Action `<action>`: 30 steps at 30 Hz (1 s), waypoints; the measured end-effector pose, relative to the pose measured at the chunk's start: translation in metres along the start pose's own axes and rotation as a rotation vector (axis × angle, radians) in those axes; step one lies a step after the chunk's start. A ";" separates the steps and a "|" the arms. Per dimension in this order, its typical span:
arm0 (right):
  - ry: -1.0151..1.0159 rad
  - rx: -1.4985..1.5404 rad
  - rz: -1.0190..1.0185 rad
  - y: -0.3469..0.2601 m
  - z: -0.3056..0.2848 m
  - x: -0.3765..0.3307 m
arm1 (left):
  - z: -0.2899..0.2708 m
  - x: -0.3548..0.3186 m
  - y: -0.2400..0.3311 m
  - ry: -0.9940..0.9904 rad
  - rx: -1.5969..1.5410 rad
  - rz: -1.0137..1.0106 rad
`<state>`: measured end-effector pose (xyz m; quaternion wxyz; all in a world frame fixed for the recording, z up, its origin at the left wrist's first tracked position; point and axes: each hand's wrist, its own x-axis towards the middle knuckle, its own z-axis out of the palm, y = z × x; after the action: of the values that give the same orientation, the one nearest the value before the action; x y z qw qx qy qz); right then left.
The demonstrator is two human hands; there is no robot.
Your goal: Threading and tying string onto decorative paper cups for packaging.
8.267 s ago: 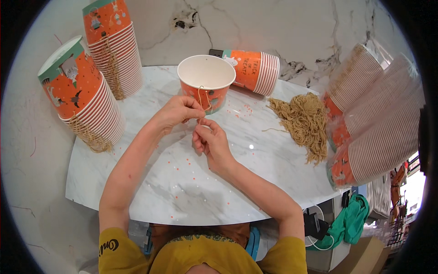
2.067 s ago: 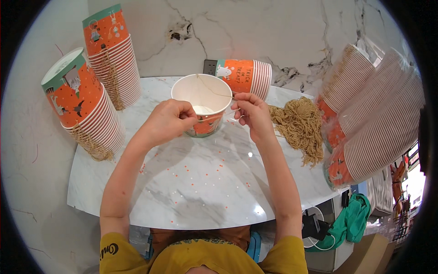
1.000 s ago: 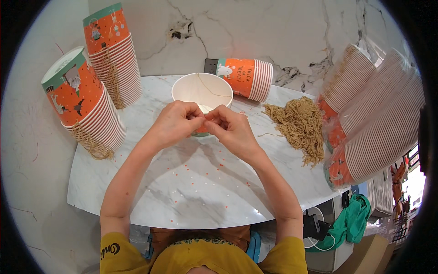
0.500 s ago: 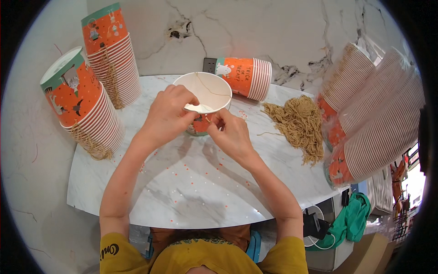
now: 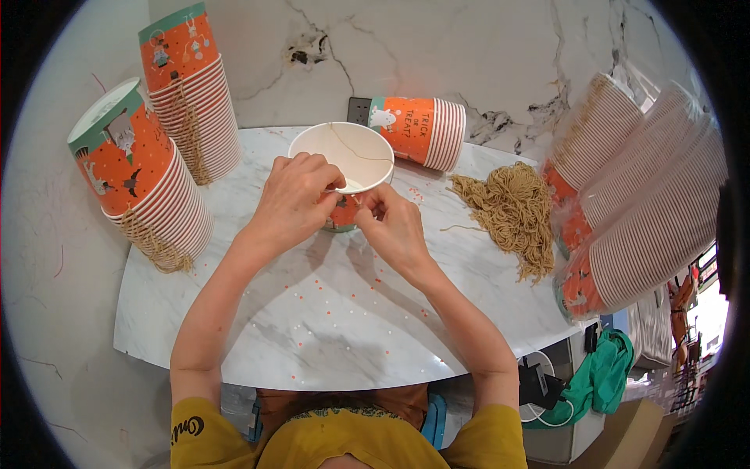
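A paper cup [image 5: 312,145], white inside and orange outside, stands on the table in front of me with its mouth up. Over its near left rim my left hand [image 5: 291,202] is closed, some fingertips inside the cup and the thumb outside. My right hand [image 5: 394,230] pinches at the cup's near right side, just below the rim, where a short pale cord end shows at the fingertips. A thin tan cord [image 5: 351,151] runs loosely across the inside of the cup. My fingers partly hide the cup's front.
Two stacks of nested cups [image 5: 160,187] with tan cords stand at the left. A shorter stack [image 5: 418,131] lies by the wall socket [image 5: 358,111]. A tangled cord heap [image 5: 516,219] lies right, beside plastic-wrapped cup stacks [image 5: 648,227]. Punched dots [image 5: 328,313] are scattered on the tabletop [image 5: 258,344].
The cup has shifted slightly to the left. My left hand still grips its rim, with the fingers a little more bunched; the right hand keeps its pinch almost in place.
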<state>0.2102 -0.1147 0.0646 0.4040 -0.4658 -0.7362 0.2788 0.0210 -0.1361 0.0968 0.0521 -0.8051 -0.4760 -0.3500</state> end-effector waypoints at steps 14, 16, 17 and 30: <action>0.015 0.146 0.047 0.012 0.012 0.001 | -0.001 0.002 0.003 -0.020 -0.075 -0.027; 0.008 0.172 0.067 0.011 0.012 0.000 | -0.001 0.003 0.002 -0.018 -0.067 -0.025; 0.007 0.222 0.076 0.013 0.012 0.000 | -0.001 0.005 0.000 -0.050 -0.178 -0.108; -0.100 0.468 0.181 0.000 0.008 0.000 | -0.006 0.037 -0.028 -0.487 -0.577 -0.334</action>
<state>0.2030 -0.1155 0.0606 0.4373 -0.4094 -0.6260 0.4994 0.0068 -0.0964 0.1167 -0.3475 -0.7576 -0.4810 -0.2719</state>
